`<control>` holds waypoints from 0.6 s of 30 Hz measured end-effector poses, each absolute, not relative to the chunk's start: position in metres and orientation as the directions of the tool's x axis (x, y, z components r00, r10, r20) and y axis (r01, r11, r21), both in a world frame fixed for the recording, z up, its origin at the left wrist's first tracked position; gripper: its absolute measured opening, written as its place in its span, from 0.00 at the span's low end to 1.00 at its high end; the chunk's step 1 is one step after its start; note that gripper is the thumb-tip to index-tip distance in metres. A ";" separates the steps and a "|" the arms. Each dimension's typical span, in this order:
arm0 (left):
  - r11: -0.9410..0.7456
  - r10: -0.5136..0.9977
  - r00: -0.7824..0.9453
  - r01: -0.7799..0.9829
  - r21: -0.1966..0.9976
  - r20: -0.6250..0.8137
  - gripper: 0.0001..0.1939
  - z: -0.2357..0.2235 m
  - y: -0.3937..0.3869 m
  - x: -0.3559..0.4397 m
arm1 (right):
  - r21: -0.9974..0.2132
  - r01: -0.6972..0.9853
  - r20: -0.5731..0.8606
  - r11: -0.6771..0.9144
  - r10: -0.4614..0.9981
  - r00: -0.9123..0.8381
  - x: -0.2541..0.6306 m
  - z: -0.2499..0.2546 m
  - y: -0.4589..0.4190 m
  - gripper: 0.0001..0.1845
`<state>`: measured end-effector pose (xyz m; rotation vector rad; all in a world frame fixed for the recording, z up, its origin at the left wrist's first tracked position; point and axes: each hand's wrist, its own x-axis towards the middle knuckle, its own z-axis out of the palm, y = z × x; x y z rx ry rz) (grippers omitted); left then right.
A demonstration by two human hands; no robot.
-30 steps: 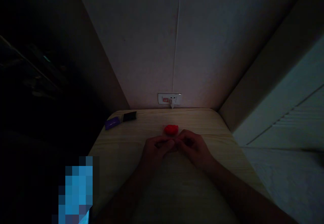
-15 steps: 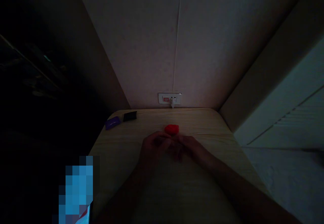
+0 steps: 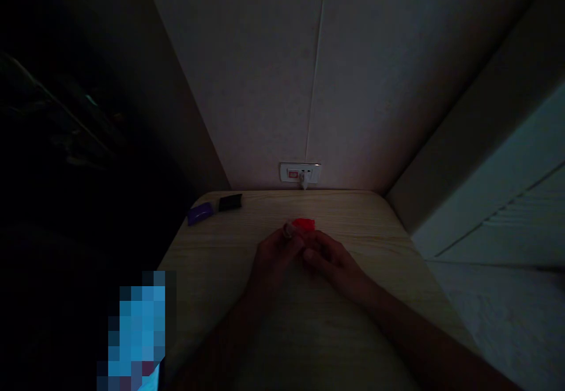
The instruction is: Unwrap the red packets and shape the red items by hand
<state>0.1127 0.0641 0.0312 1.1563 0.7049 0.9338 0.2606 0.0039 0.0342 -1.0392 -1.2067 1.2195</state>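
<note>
Over the wooden tabletop (image 3: 353, 320) my two hands meet fingertip to fingertip. My left hand (image 3: 277, 255) is closed, its thumb and fingers pinching a small pale, clear-looking thing (image 3: 288, 229) whose kind I cannot make out. My right hand (image 3: 332, 258) is also closed, fingers curled inward against the left fingertips; whatever lies between them is hidden. Just beyond the fingers is a small bright red thing (image 3: 304, 224), partly covered by them. In this dim light I cannot tell whether the fingers touch it.
A purple packet-like thing (image 3: 200, 214) and a small black piece (image 3: 230, 203) lie at the table's far left corner. A wall socket (image 3: 300, 173) with a plug sits behind the table. At lower left glows a blurred-out screen (image 3: 139, 326). A pale cabinet (image 3: 498, 202) stands right.
The pale thing now shows at my left fingertips, and the red thing is more covered. My right fingers are more curled. The view has shifted slightly.
</note>
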 end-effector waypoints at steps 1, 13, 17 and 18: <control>0.110 0.887 0.461 -0.239 0.965 0.013 0.19 0.032 0.063 0.112 | -0.990 -0.098 0.102 0.098 0.994 -0.038 0.260 0.034 0.003 0.17; -0.103 0.930 0.351 -0.044 0.994 0.112 0.14 0.035 0.058 0.106 | -0.955 0.237 0.174 0.177 0.984 -0.034 0.264 0.040 -0.002 0.12; -0.191 0.929 0.335 0.066 0.979 0.159 0.10 0.034 0.056 0.105 | -0.916 0.339 0.272 0.213 0.952 0.138 0.274 0.048 -0.003 0.12; -0.206 0.924 0.350 0.106 0.973 0.158 0.10 0.035 0.055 0.105 | -0.918 0.329 0.292 0.222 0.939 0.182 0.276 0.050 -0.003 0.12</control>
